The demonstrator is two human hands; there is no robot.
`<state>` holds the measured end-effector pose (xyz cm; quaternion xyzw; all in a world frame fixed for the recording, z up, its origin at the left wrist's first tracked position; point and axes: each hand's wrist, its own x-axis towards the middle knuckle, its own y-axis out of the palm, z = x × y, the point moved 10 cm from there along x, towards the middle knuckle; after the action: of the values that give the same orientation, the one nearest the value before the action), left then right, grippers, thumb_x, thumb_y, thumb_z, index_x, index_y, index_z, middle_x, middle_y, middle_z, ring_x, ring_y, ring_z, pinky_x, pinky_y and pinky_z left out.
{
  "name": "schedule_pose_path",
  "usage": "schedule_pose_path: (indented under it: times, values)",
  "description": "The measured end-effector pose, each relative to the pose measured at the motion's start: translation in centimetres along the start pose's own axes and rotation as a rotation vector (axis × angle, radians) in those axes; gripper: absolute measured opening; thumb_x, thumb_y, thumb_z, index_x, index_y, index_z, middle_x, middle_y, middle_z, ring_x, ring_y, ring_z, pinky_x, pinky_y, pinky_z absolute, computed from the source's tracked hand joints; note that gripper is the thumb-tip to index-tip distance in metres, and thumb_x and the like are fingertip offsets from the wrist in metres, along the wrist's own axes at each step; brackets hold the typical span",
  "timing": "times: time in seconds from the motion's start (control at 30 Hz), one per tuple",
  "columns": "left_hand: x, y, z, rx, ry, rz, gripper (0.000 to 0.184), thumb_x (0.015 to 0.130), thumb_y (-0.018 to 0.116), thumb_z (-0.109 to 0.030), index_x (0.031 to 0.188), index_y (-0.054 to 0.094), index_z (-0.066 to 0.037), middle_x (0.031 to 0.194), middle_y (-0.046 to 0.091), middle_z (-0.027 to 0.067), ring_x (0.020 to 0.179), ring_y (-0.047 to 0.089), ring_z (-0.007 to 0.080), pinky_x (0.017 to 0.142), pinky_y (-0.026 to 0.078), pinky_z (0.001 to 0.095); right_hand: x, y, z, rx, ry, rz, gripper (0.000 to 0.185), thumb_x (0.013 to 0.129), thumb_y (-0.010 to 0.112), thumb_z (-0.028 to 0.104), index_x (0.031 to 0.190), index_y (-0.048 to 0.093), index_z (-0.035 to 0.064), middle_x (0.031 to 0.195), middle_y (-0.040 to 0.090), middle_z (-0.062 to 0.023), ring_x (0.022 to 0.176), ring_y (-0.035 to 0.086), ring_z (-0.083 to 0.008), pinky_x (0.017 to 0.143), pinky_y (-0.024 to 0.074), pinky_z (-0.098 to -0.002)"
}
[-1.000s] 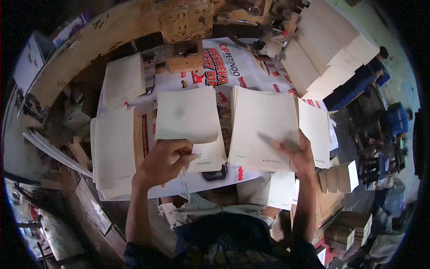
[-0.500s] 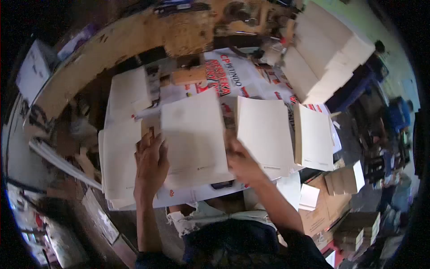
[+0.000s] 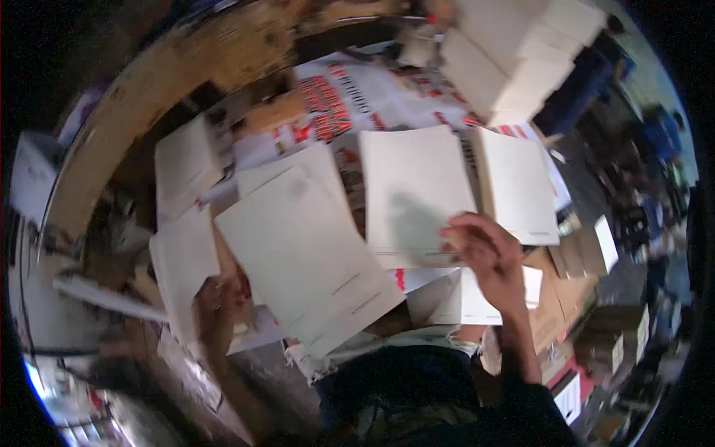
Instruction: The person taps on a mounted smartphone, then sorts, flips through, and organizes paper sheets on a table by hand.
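A large white printed sheet [image 3: 309, 257] lies tilted across the middle, over another white paper stack [image 3: 324, 167] and reaching past the table's near edge. My left hand [image 3: 217, 302] is beside its left edge, next to the left paper stack [image 3: 179, 257]. Motion blur and shadow obscure its fingers, so whether it grips paper is unclear. Over the lower right corner of another white stack [image 3: 417, 194] hovers my right hand [image 3: 488, 253], its fingers loosely bent and somewhat apart, with nothing visible in them. Its shadow falls on that stack.
A further paper stack [image 3: 518, 186] stands at the right, and a smaller one [image 3: 186, 164] at the far left. Tall piles of paper [image 3: 514, 59] rise at the back right. A printed banner [image 3: 357, 97] covers the table. Cardboard [image 3: 551, 298] and bundles [image 3: 614, 328] lie lower right.
The middle sheet has turned and slid toward me, uncovering paper beneath. My right hand has moved right, away from its edge; my left hand has moved slightly left and down. The camera view has shifted.
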<state>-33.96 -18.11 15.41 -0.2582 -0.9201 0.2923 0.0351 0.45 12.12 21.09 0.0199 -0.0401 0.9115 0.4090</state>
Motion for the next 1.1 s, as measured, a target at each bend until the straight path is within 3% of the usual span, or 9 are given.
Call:
schedule_pose_path:
  times: [0.03,0.33,0.4,0.5,0.57,0.67,0.83,0.97,1.1]
  values:
    - [-0.1,1.3,-1.7,0.242,0.094,0.014,0.030,0.088,0.069,-0.029,0.095,0.065,0.001,0.081,0.066,0.0097,0.077,0.065,0.0186,0.072,0.054,0.0336,-0.2,-0.4,-0.5,-0.018,0.005,-0.033,0.025,0.092,0.061,0.003,0.117,0.057,0.0000,0.105,0.067,-0.0117,0.094,0.067,-0.0168,0.078,0.0553,-0.0289]
    - [-0.8,0.9,-7.2,-0.019,0.199,-0.130,0.026,0.084,0.075,-0.022,0.092,0.059,-0.004,0.077,0.062,0.0064,0.071,0.062,0.0139,0.060,0.051,0.0280,-2.9,-8.9,1.2,-0.244,-0.008,-0.423,0.025,0.084,0.063,0.001,0.109,0.062,0.0004,0.101,0.068,-0.0100,0.085,0.066,-0.0163,0.071,0.0516,-0.0262]
    - [-0.2,1.5,-8.0,0.110,0.231,-0.172,0.029,0.085,0.075,-0.027,0.090,0.059,-0.003,0.077,0.063,0.0062,0.071,0.062,0.0130,0.058,0.050,0.0268,-2.9,-4.9,3.8,-0.581,-0.227,-0.186,0.032,0.079,0.071,0.002,0.110,0.063,0.0037,0.105,0.068,-0.0097,0.093,0.066,-0.0190,0.073,0.0521,-0.0292]
    - [-0.2,3.1,-8.9,0.154,0.193,-0.125,0.031,0.085,0.075,-0.030,0.089,0.060,-0.002,0.074,0.064,0.0066,0.068,0.062,0.0124,0.058,0.051,0.0285,-4.0,4.8,4.2,-0.680,-0.371,0.291,0.048,0.073,0.080,0.020,0.117,0.064,0.0108,0.132,0.058,-0.0070,0.131,0.043,-0.0272,0.108,0.0355,-0.0430]
    - [0.1,3.1,-8.8,0.181,0.216,-0.138,0.031,0.086,0.074,-0.029,0.090,0.061,-0.002,0.074,0.065,0.0078,0.067,0.063,0.0135,0.059,0.052,0.0293,-5.2,10.1,3.6,-0.815,-0.593,0.580,0.058,0.077,0.074,0.031,0.128,0.056,0.0119,0.145,0.045,-0.0049,0.138,0.036,-0.0270,0.114,0.0251,-0.0503]
    - [0.2,3.0,-8.7,0.198,0.239,-0.169,0.029,0.087,0.072,-0.027,0.091,0.063,0.000,0.077,0.067,0.0105,0.066,0.064,0.0158,0.062,0.053,0.0311,-5.0,15.7,3.2,-0.880,-0.807,0.715,0.063,0.075,0.077,0.037,0.129,0.055,0.0128,0.139,0.050,-0.0075,0.139,0.035,-0.0235,0.117,0.0223,-0.0492]
    - [0.0,2.1,-7.6,0.123,0.232,-0.173,0.026,0.087,0.071,-0.023,0.094,0.066,0.001,0.082,0.070,0.0132,0.070,0.067,0.0183,0.065,0.055,0.0333,-2.7,20.4,3.1,-0.912,-0.943,0.689,0.063,0.076,0.073,0.038,0.129,0.053,0.0097,0.135,0.053,-0.0085,0.137,0.037,-0.0221,0.118,0.0162,-0.0500]
    - [-0.2,2.7,-7.9,0.113,0.245,-0.079,0.022,0.085,0.075,-0.017,0.097,0.064,-0.002,0.081,0.066,0.0024,0.072,0.061,0.0097,0.063,0.050,0.0251,-2.5,21.9,2.1,-1.011,-0.985,0.614,0.056,0.081,0.068,0.039,0.126,0.055,0.0078,0.130,0.056,-0.0084,0.130,0.046,-0.0215,0.117,0.0172,-0.0495]
    - [-1.7,1.4,-9.0,0.072,0.292,-0.207,0.028,0.085,0.072,-0.025,0.103,0.066,-0.005,0.099,0.066,0.0074,0.094,0.061,0.0201,0.079,0.047,0.0358,-4.1,20.4,3.2,-0.744,-0.991,0.537,0.058,0.080,0.062,0.039,0.124,0.055,0.0030,0.124,0.058,-0.0128,0.124,0.050,-0.0281,0.116,0.0147,-0.0556]
